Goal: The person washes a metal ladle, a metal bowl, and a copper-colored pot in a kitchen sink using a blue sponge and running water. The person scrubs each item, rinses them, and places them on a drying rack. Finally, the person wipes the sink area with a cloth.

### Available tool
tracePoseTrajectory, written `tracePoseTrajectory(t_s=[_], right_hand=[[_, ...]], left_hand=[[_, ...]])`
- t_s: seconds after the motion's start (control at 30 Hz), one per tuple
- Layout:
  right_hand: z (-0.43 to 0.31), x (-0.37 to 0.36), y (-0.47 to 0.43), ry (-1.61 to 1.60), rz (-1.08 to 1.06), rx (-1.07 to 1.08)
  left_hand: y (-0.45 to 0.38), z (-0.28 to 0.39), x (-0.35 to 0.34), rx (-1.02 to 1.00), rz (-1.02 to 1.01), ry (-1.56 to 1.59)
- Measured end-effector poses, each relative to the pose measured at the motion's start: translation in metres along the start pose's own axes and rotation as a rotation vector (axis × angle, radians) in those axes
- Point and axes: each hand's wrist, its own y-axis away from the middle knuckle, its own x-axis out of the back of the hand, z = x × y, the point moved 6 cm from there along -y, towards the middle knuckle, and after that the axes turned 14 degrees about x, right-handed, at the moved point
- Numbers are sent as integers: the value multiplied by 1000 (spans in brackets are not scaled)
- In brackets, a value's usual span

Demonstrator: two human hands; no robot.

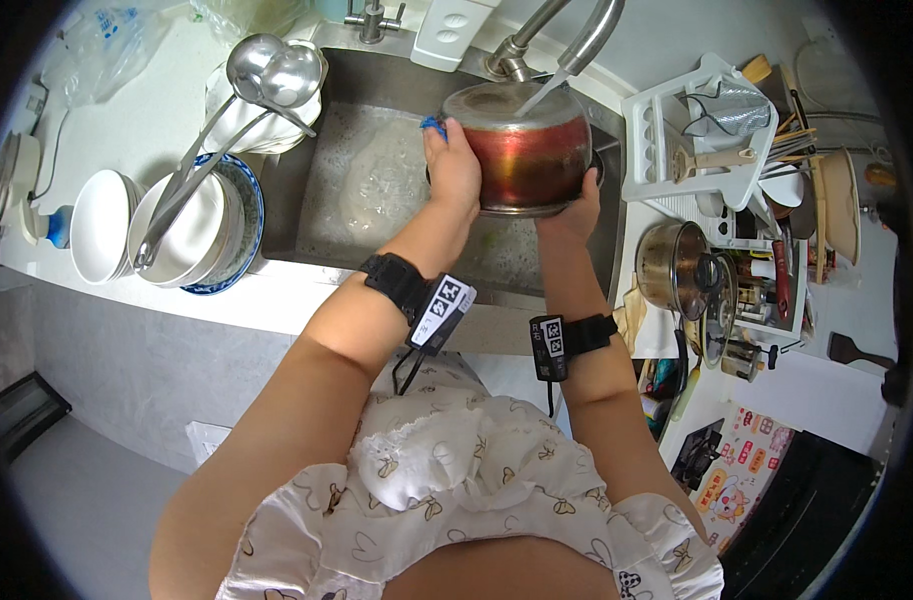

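Note:
Over the right part of the steel sink (314, 180) I hold a red metal pot (528, 161) upside down, its base facing up. My left hand (454, 165) grips its left side, with a blue scrubbing cloth (434, 126) showing by the fingertips. My right hand (579, 210) supports it at the lower right, near the rim; some fingers are hidden beneath. Water runs from the faucet (588, 46) onto the pot's base. Foamy, whitish water or a submerged pale item, I cannot tell which, shows in the sink (381, 184) left of the pot.
Left of the sink stand stacked white bowls (100, 225), with two steel ladles (194, 176) lying across bowls and white dishes (231, 124). At right are a white utensil rack (640, 150) and a glass pot (663, 262). A second small tap (372, 22) stands behind the sink.

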Motion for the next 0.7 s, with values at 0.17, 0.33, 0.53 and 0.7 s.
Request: tracePoseTrajectory(t_s=[0.17,0.33,0.53,0.7], right_hand=[[2,-13,7,65,30,43],[13,-25,0,137,10,44],[23,-49,0,113,-52,66],[32,-53,-1,251,-30,36]], left_hand=[[20,6,-1,-210,101,-227],[5,-1,15,-210,39,23],[25,18,28,-705,34,-281],[55,22,24,-996,-104,-719]])
